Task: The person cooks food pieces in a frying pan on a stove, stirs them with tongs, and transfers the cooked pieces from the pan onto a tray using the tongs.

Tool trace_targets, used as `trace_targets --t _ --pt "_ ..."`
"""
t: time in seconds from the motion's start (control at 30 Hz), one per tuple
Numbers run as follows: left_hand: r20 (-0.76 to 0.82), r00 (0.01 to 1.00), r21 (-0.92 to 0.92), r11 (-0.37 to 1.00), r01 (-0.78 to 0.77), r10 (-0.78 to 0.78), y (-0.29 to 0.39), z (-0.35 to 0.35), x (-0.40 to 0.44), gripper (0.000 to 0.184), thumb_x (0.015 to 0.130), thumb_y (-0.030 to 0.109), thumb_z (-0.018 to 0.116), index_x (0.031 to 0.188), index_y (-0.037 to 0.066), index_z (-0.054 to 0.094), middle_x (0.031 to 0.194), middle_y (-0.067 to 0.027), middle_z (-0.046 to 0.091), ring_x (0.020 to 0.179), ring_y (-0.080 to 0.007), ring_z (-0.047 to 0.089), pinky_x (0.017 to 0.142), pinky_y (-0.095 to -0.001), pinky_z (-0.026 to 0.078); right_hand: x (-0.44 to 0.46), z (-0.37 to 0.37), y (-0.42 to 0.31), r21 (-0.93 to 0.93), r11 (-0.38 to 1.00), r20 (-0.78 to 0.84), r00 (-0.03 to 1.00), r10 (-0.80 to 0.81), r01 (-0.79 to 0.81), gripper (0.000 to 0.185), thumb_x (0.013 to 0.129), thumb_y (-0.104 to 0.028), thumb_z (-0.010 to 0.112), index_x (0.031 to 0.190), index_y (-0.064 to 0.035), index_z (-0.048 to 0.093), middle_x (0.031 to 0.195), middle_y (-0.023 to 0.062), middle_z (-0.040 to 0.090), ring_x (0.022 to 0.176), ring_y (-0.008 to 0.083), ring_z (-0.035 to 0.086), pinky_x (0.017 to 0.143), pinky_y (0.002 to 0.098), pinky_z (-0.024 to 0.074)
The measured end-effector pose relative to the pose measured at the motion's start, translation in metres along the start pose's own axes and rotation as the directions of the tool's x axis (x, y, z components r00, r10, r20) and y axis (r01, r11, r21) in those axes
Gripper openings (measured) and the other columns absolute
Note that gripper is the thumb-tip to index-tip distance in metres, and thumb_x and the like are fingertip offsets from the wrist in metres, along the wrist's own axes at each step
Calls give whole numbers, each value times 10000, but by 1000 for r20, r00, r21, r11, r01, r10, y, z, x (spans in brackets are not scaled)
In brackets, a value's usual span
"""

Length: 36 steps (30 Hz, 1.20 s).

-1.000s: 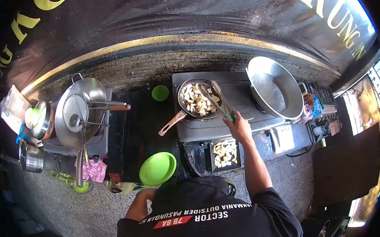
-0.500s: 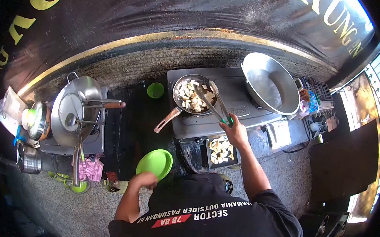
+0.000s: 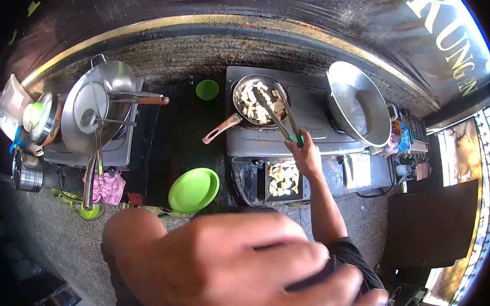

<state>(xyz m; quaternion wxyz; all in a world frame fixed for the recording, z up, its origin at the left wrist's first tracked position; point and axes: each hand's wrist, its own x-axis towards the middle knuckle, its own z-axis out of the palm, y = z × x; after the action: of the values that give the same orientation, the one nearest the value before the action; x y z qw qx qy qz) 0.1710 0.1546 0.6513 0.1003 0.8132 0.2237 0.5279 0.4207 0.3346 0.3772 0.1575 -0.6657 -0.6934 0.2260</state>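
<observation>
My right hand (image 3: 306,155) grips the green-handled metal tongs (image 3: 292,128), whose tips are among the pale cut pieces (image 3: 250,102) in a frying pan (image 3: 222,128) on the stove (image 3: 313,115). Large and blurred close to the camera, my left hand (image 3: 261,264) has its fingers apart and bent, with nothing seen in them. It covers much of the dark shirt. Below the stove top, a dark square tray (image 3: 302,190) holds more pale pieces. A light green plate (image 3: 194,190) lies left of that tray.
A large metal pot (image 3: 352,103) stands on the stove's right side. At left, a wok (image 3: 72,127) with a strainer and ladles sits on another stove. A green bowl (image 3: 207,89) is near the wall, and a pink cloth (image 3: 110,187) hangs below the wok.
My left hand has come up from beside the green plate to close in front of the camera. My right hand keeps the tongs in the pan. The view has shifted slightly.
</observation>
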Motion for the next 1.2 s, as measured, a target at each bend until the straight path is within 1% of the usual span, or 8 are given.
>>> trace_targets --t 0.1,0.37,0.6,0.67,0.77,0.83,0.93,1.2 --pt "-197 975 -10 995 -103 99 4 13 8 285 989 418 701 1037 152 792 844 -96 686 741 -148 676 452 -240 479 0 5 3 -15 997 -59 995 -74 73 725 922 -532 724 1459 -99 502 987 244 738 967 444 719 835 525 551" --pt "185 910 444 794 -415 372 1 11 16 243 948 315 665 1012 104 766 849 -51 669 763 -194 657 621 -310 512 -2 7 7 21 999 -48 998 -30 31 706 923 -510 735 1458 -108 508 988 263 738 975 463 715 850 524 557" --pt "555 797 671 438 -598 239 0 11 21 211 912 225 635 989 62 744 853 -12 654 783 -233 641 769 -370 541 -5 5 18 67 997 -88 995 -36 42 736 924 -510 735 1472 -77 502 1150 293 715 1079 463 697 908 516 541" --pt "437 886 275 915 -295 154 -9 47 21 159 852 223 686 876 66 687 791 -32 688 791 -154 691 670 -278 555 -2 2 15 118 992 -67 997 -32 40 736 925 -483 744 1470 -52 500 1197 287 704 1127 453 686 938 503 534" --pt "538 817 -216 971 -102 205 -62 64 -8 166 876 201 645 978 76 681 820 -61 704 792 -233 718 699 -361 567 1 1 15 162 987 -81 997 20 -7 705 917 -442 771 1446 -48 522 1207 292 700 1160 452 675 962 487 528" --pt "625 780 -466 814 346 27 -109 103 -54 287 944 145 599 1207 132 713 973 -108 761 887 -295 742 788 -403 590 0 2 23 172 985 -110 994 26 -7 711 909 -460 777 1452 -80 519 1182 302 701 1134 466 675 938 502 531" --pt "702 544 -253 553 794 -460 -170 162 -142 263 964 56 572 1195 63 698 998 -108 778 961 -225 758 869 -348 569 -4 -3 29 156 988 -112 993 34 -17 706 915 -498 752 1454 -109 517 1094 288 722 1041 474 694 885 518 535" --pt "722 -51 -63 -138 988 -690 -258 241 -306 363 1034 344 525 1195 51 664 1020 -63 725 839 -154 685 722 -308 544 -19 -13 35 173 982 -98 991 96 -78 722 910 -509 747 1465 -116 505 1035 251 736 1010 451 709 867 520 542"
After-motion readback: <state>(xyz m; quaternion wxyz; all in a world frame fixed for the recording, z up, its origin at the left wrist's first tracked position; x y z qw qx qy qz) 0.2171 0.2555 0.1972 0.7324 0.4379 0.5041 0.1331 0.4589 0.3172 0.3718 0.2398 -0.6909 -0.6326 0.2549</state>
